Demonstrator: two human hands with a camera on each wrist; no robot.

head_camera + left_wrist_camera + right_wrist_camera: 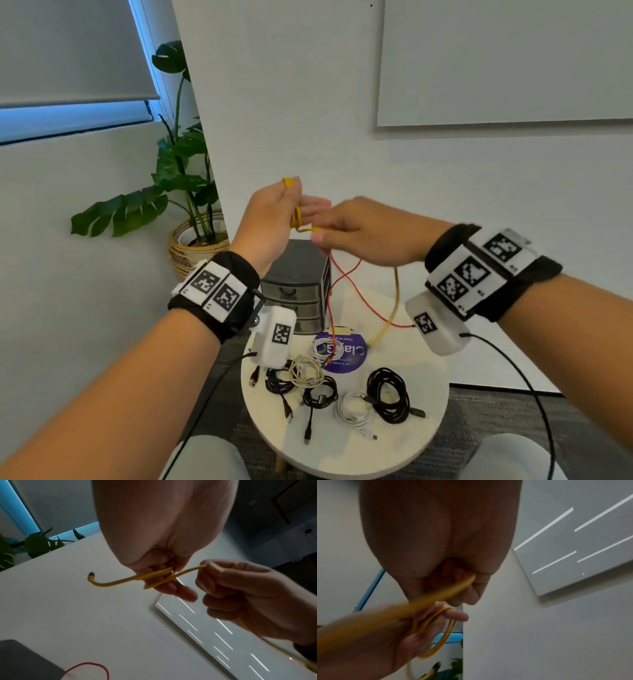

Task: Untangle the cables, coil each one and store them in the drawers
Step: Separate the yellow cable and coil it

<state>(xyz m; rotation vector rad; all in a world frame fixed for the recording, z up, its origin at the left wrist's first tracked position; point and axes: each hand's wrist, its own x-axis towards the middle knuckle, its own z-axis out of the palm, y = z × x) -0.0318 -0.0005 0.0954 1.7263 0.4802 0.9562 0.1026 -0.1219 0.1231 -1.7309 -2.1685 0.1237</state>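
Both hands are raised above the round table (428,370). My left hand (274,209) holds loops of a yellow cable (297,219) wound round its fingers; the loops (154,577) and a free plug end (91,574) show in the left wrist view. My right hand (359,229) pinches the same yellow cable (453,589) just right of the left hand. The rest of the cable hangs down to the table (394,308). A red cable (346,277) also hangs below the hands, crossing itself. A dark drawer unit (298,291) stands on the table under the hands.
Several coiled black, white and beige cables (387,394) lie on the table's front half, around a purple round sticker (346,353). A potted plant (191,192) in a wicker basket stands at the left by the wall. My knees show below the table.
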